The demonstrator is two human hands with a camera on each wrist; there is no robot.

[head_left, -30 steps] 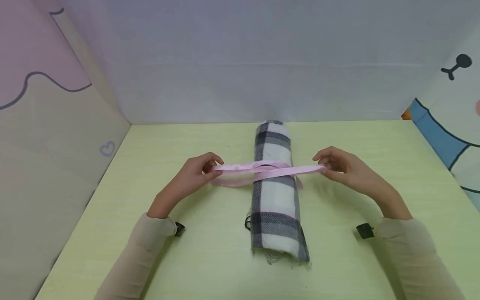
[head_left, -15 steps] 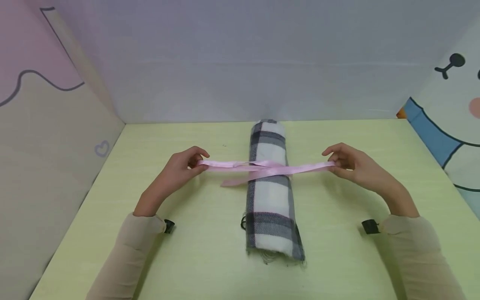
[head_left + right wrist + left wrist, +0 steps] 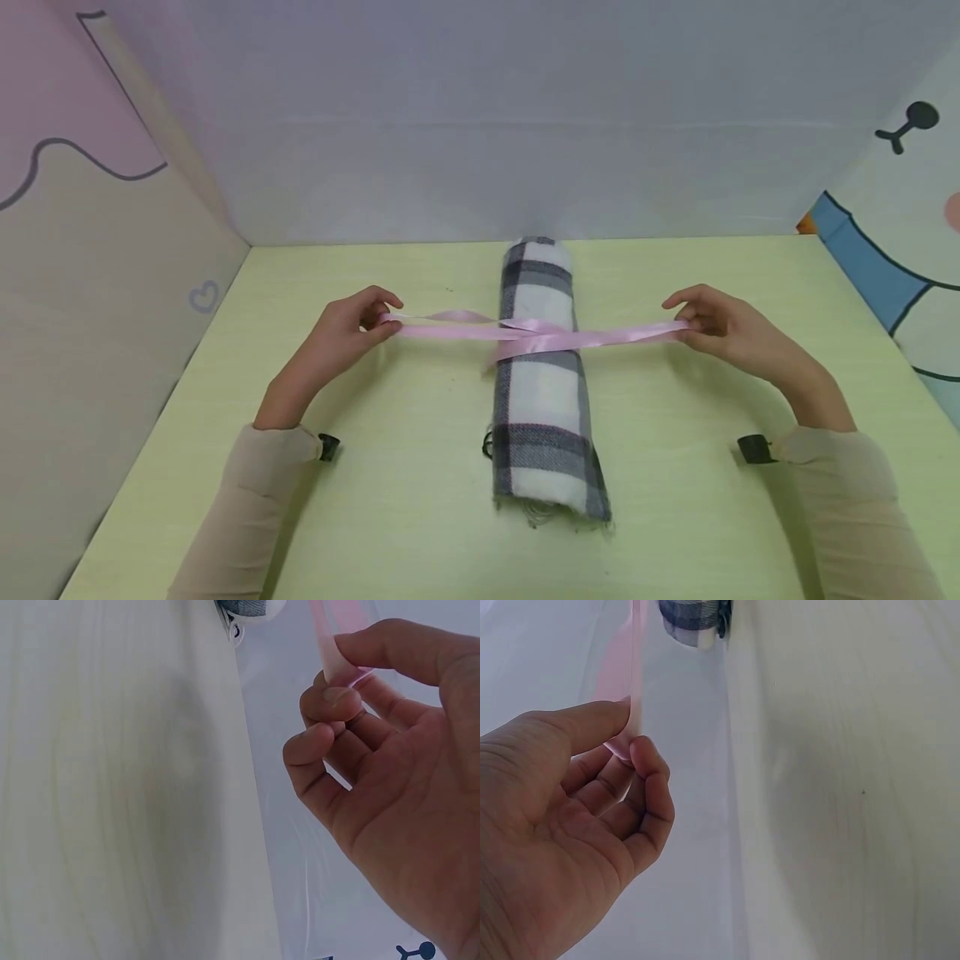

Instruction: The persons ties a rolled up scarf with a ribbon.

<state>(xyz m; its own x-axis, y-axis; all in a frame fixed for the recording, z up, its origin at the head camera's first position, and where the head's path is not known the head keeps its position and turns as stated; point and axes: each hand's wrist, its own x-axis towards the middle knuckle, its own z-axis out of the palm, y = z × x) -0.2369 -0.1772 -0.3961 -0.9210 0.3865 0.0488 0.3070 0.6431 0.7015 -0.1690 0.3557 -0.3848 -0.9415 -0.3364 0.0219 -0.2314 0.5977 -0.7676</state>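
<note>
Pink ribbon (image 3: 536, 332), in the head view, crossed over the middle of the rolled plaid scarf (image 3: 542, 383), lying lengthwise on the green table (image 3: 405, 467). Left hand (image 3: 341, 337) pinching one end, right hand (image 3: 720, 329) pinching the other, both drawn outward and taut. First crossing made, by the look of it; no bow or finished knot yet.

Left wrist view: ribbon end (image 3: 622, 712) nipped between thumb and forefinger of the left hand (image 3: 570, 825).

Right wrist view: right hand (image 3: 390, 772) pinching the ribbon (image 3: 337, 645) likewise, remaining fingers curled.
</note>
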